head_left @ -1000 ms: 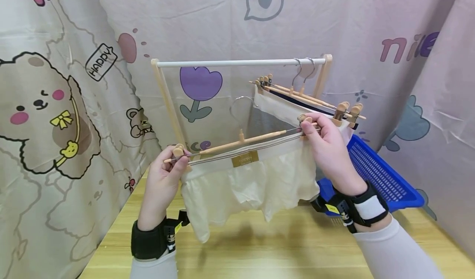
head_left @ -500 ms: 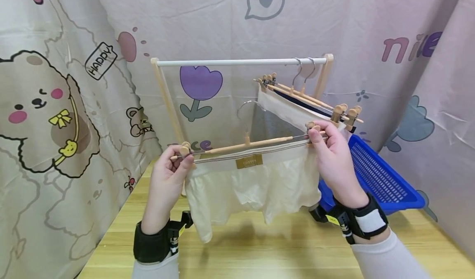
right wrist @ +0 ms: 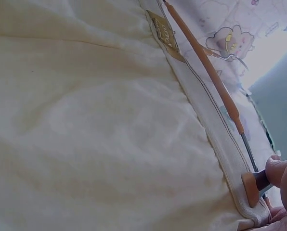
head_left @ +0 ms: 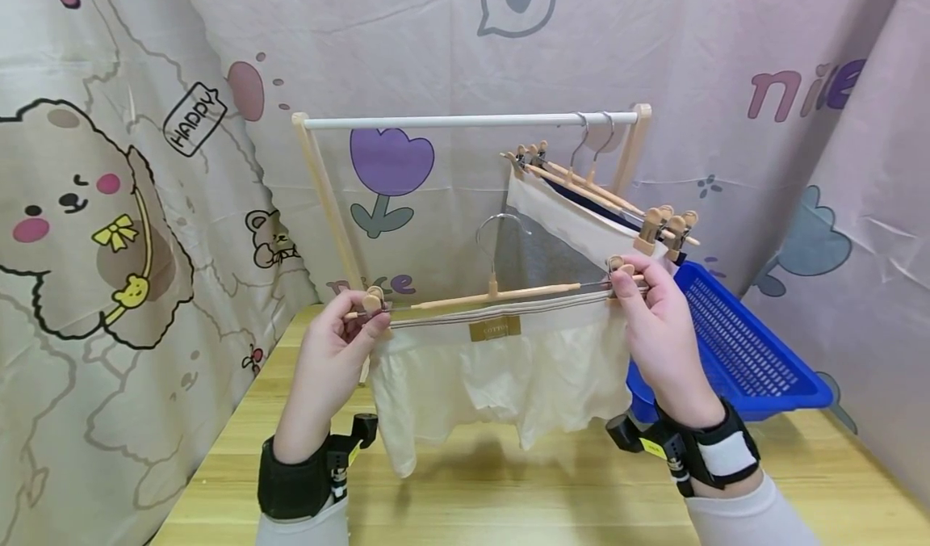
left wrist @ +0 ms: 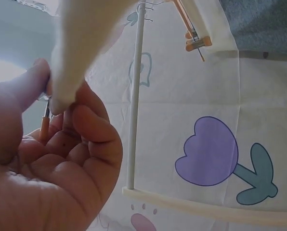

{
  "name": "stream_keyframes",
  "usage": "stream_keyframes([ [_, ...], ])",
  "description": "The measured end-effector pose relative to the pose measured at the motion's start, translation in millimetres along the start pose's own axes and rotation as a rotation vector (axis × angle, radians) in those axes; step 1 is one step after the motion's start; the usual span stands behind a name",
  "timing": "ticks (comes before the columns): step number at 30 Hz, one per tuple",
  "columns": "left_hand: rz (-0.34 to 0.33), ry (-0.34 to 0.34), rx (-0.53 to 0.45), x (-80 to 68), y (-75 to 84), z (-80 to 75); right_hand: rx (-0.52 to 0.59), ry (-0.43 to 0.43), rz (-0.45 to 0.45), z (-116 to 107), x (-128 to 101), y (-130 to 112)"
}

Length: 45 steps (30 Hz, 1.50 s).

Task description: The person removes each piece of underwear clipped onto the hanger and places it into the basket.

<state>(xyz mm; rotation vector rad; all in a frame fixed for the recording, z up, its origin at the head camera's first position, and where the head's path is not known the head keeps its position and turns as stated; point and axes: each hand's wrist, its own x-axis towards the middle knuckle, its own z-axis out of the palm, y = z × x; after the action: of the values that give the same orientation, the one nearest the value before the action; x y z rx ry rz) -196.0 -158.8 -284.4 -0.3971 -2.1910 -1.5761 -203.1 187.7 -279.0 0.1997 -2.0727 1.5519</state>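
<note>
Cream boxer briefs (head_left: pixel 501 392) with a gold label hang from a wooden clip hanger (head_left: pixel 501 294), held up over the table. My left hand (head_left: pixel 327 360) pinches the clip (head_left: pixel 374 298) at the hanger's left end, between thumb and fingers. At the other end, the right hand (head_left: pixel 661 336) grips the right clip (head_left: pixel 620 265). In the right wrist view, that clip (right wrist: pixel 252 187) bites on the waistband (right wrist: pixel 220 144). The left wrist view shows cream cloth (left wrist: pixel 78 48) hanging past the left fingers. The metal hook (head_left: pixel 501 219) points up, free of the rail.
Behind stands a small rack with a white rail (head_left: pixel 465 121). Two hangers hang at its right end, carrying a grey garment (head_left: pixel 545 243) with a white waistband and a dark one. A blue basket (head_left: pixel 792 396) sits on the wooden table (head_left: pixel 472 506) at right.
Both hands have shifted the hanger and briefs a little to the right. The right end has come down, so the hanger lies more level. The grip on both clips stays the same.
</note>
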Motion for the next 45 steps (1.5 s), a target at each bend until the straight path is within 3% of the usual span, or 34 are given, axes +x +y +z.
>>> stream_keyframes([
  [16, -0.044, -0.031, 0.081, 0.3, -1.3, -0.9, -0.039, -0.014, 0.053, 0.5, -7.2, 10.1],
  [30, -0.064, -0.056, 0.159, 2.8, -5.0, -2.5, -0.004, -0.027, 0.021, 2.3, -12.9, 14.9],
  [39, -0.073, -0.159, 0.295, 5.7, -12.0, -7.6, -0.045, -0.023, -0.001, 1.0, -17.1, 13.2],
  [45, -0.087, -0.201, 0.322, 7.7, -15.7, -8.3, -0.075, -0.031, 0.010, -1.6, -17.7, 14.7],
])
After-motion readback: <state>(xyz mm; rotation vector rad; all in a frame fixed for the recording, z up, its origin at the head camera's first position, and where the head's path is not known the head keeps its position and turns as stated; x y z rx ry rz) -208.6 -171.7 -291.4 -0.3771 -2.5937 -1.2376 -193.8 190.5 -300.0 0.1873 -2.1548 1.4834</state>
